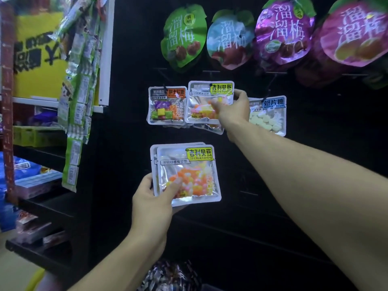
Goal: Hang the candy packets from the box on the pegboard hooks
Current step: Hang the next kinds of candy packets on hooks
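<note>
My left hand (pixel 154 198) grips a small stack of clear candy packets (pixel 189 175) with a yellow label and orange and white beans, held low in front of the black pegboard (pixel 130 59). My right hand (pixel 233 110) is raised and pinches the right edge of one more yellow-label packet (pixel 206 101) at a middle-row hook. More packets of the same kind hang behind it. A packet with an orange label (pixel 167 106) hangs to its left, and a blue-label packet of white tablets (pixel 270 116) hangs to its right.
Large green, blue and purple plum bags (pixel 183 36) hang on the row above. Green sachet strips (pixel 78 80) dangle at the left beside shelves holding boxed goods (pixel 33 181). At the bottom centre lies a heap of wrapped packets (pixel 172 276). Bare hooks stick out lower right.
</note>
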Motion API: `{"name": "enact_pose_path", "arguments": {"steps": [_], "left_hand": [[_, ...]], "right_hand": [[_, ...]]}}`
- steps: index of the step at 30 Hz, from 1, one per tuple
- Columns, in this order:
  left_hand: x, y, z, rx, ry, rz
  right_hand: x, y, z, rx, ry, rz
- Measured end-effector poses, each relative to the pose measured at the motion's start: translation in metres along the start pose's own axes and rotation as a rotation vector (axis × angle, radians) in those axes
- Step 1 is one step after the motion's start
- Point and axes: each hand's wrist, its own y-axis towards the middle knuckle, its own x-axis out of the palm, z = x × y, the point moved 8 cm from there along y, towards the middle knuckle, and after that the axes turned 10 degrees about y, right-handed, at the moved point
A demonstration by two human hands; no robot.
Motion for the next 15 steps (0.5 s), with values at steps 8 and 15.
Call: {"name": "enact_pose_path", "arguments": {"steps": [8, 15], "left_hand": [[-0.021, 0.002, -0.011, -0.023, -0.015, 0.017], [-0.012, 0.000, -0.020, -0.036, -0.070, 0.017]], "right_hand": [[0.001, 0.002, 0.023, 0.021, -0.024, 0.048], [0.002, 0.016, 0.033, 0.041, -0.129, 0.043]]}}
